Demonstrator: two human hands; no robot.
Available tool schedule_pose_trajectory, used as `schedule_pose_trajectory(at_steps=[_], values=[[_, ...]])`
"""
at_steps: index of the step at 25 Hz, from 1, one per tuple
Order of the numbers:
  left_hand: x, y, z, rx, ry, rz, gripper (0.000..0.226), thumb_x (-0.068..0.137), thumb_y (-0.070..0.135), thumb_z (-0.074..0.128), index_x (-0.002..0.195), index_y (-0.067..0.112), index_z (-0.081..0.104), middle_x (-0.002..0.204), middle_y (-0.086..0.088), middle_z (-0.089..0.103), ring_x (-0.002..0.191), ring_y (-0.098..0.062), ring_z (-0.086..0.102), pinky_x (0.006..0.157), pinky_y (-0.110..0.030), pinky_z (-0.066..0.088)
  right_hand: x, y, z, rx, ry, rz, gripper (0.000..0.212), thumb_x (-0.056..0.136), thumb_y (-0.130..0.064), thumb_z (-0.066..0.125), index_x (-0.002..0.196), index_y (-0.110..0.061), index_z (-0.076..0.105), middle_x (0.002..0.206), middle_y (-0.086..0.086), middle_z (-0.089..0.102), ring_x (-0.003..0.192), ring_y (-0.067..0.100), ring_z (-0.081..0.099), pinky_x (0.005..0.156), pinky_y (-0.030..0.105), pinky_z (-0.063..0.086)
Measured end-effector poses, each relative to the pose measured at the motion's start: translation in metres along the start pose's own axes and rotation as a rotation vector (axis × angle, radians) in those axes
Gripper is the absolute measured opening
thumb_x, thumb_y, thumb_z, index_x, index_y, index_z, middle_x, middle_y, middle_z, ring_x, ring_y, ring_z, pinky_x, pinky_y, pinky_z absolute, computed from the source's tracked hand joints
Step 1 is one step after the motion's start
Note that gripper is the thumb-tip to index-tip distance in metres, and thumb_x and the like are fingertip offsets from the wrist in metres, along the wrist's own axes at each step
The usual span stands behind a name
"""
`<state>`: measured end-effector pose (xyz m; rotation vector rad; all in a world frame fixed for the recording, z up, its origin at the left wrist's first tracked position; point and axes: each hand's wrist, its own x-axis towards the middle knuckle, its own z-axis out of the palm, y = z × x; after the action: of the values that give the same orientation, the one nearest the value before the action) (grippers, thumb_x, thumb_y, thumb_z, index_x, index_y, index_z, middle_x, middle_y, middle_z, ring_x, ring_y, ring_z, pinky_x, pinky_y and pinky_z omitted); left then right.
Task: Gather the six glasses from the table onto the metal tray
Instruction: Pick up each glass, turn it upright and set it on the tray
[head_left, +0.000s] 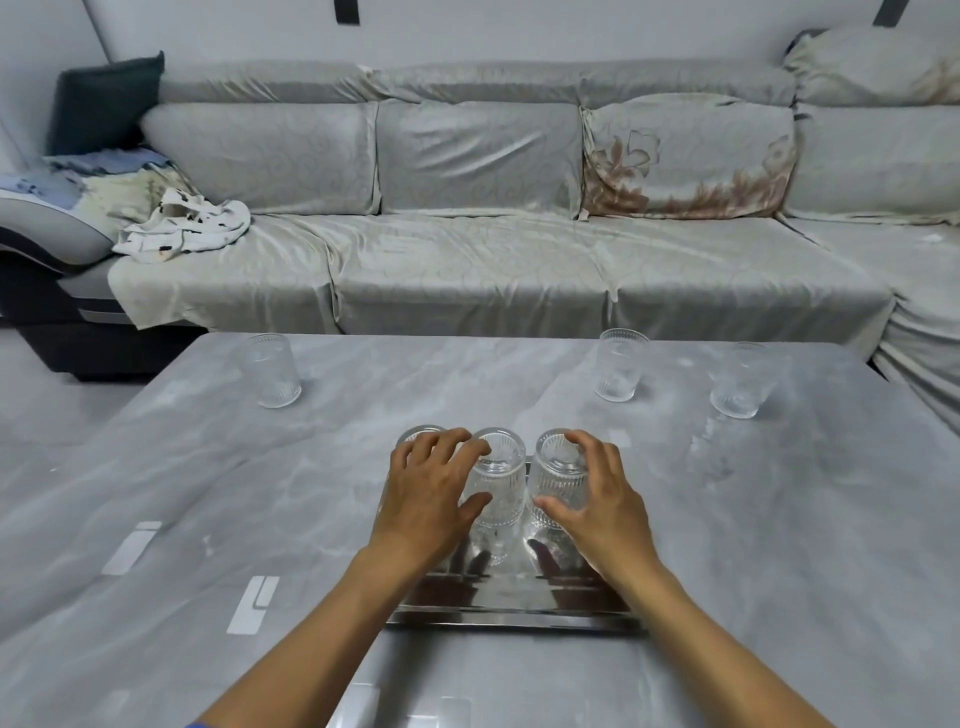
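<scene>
Right now both hands are on the metal tray (511, 605) near the front edge of the grey table (753, 545). Three glasses stand in a row at the tray's far end — the left hand (428, 491) is wrapped around the middle glass (498, 480), partly hiding the leftmost glass (415, 435) behind its fingers, while the right hand (597, 499) grips the right glass (561, 475). Three more wait on the bare table, well apart from the tray: one far-left glass (272, 370) and two far-right glasses (621, 371) (743, 380) — near the sofa (467, 249).
</scene>
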<state>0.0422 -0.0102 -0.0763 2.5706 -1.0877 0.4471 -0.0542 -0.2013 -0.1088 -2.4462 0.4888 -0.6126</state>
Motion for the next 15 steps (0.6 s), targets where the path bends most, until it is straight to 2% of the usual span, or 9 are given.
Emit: schedule_pose_trajectory(at_steps=[4,7,9,12,15], values=[[-0.001,0.001,-0.003,0.018,-0.023,-0.007,0.052,0.071,0.042,0.077,0.116,0.028,0.055,0.122,0.003,0.061,0.111,-0.027,0.056,0.097,-0.045,0.04,0.001,0.001,0.001,-0.005,-0.005,0.0,0.081,0.069,-0.043,0.08,0.133,-0.039,0.03,0.129,-0.003,0.045,0.103,0.024,0.058,0.076,0.043,0.057],[-0.003,0.007,-0.008,0.023,-0.03,-0.014,0.051,0.074,0.05,0.064,0.119,0.027,0.055,0.13,-0.003,0.058,0.118,-0.029,0.053,0.103,-0.049,0.038,0.001,0.001,-0.005,0.025,-0.039,-0.035,0.085,0.068,-0.05,0.079,0.136,-0.036,0.03,0.134,-0.003,0.044,0.111,0.021,0.056,0.087,0.041,0.054],[-0.003,0.014,-0.009,0.054,-0.007,0.0,0.051,0.078,0.052,0.059,0.121,0.024,0.055,0.135,-0.006,0.056,0.122,-0.03,0.051,0.107,-0.054,0.034,0.001,0.001,-0.015,0.092,-0.023,-0.053,0.084,0.072,-0.06,0.071,0.14,-0.034,0.03,0.143,-0.004,0.04,0.12,0.014,0.049,0.095,0.035,0.048],[0.004,0.033,-0.007,0.005,0.001,0.122,0.048,0.087,0.049,0.051,0.128,0.023,0.051,0.141,-0.005,0.052,0.129,-0.027,0.049,0.112,-0.053,0.031,0.013,0.008,-0.039,0.182,0.116,0.0,0.061,0.087,-0.062,0.051,0.138,-0.032,0.036,0.145,-0.007,0.041,0.126,0.013,0.046,0.099,0.036,0.043],[0.022,0.053,-0.002,-0.032,-0.087,0.326,0.045,0.094,0.047,0.043,0.133,0.025,0.051,0.145,-0.001,0.05,0.135,-0.022,0.044,0.117,-0.048,0.024,0.045,0.025,-0.067,0.053,0.13,0.044,0.041,0.094,-0.045,0.05,0.127,-0.022,0.051,0.137,-0.002,0.05,0.12,0.023,0.052,0.093,0.037,0.044]])
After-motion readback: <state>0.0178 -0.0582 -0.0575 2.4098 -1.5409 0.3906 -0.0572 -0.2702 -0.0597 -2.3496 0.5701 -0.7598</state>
